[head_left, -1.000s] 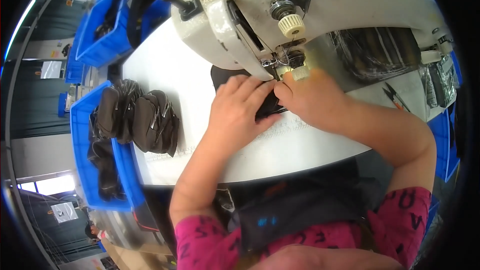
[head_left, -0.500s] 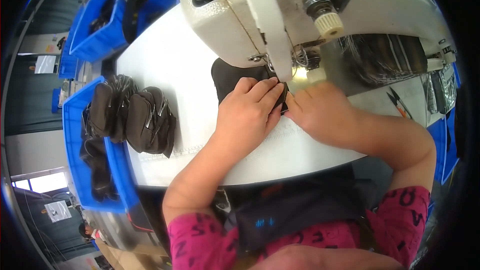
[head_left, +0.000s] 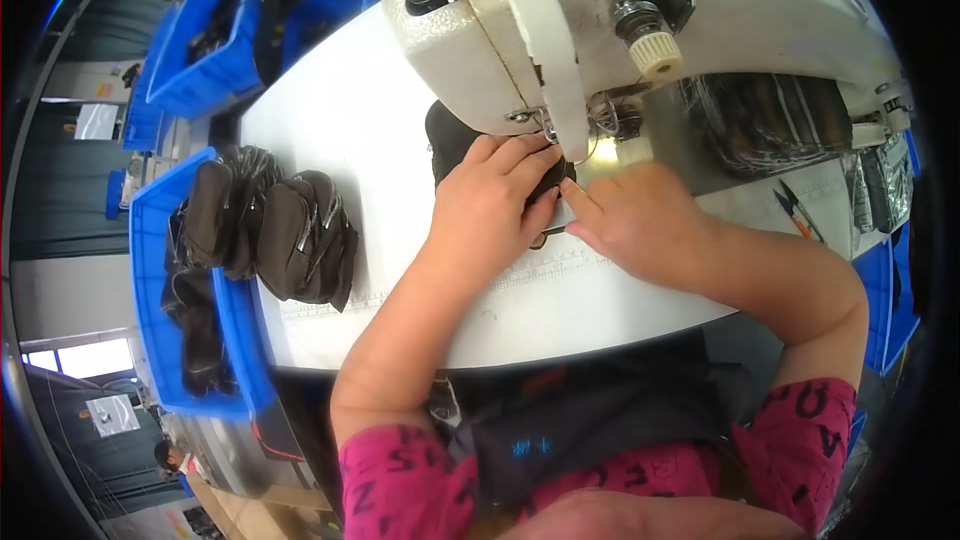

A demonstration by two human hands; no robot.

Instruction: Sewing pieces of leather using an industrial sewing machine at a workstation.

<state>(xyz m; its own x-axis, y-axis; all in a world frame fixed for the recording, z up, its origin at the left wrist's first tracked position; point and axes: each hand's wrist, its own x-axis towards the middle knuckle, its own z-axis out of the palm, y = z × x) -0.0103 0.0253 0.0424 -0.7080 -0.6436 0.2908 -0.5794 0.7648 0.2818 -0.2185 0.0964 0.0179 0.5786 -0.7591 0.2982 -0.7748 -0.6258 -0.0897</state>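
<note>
A dark fabric piece (head_left: pixel 452 137), which looks like part of a pouch, lies under the needle area of a white sewing machine (head_left: pixel 455 55). My left hand (head_left: pixel 490 195) rests on it with fingers close together near the presser foot and the thumb towards me, holding the piece. My right hand (head_left: pixel 645 222) is at the piece's right edge, its index finger stretched onto the fabric and its thumb lower at the near edge. The other right fingers are curled. A small brass-coloured bit (head_left: pixel 540 240) shows below my left thumb. Both hands hide much of the fabric.
Dark zippered pouches (head_left: pixel 300 235) are piled at the left, by a blue bin (head_left: pixel 145 280). More blue bins (head_left: pixel 200 75) stand at the far left. Wrapped dark material (head_left: pixel 770 125) lies under the machine arm. Thread snips (head_left: pixel 798 212) lie at the right.
The dark piece has turned slightly under my hands, and the brass-coloured bit now shows below my left thumb. My right index finger has straightened onto the fabric. The view has shifted a little.
</note>
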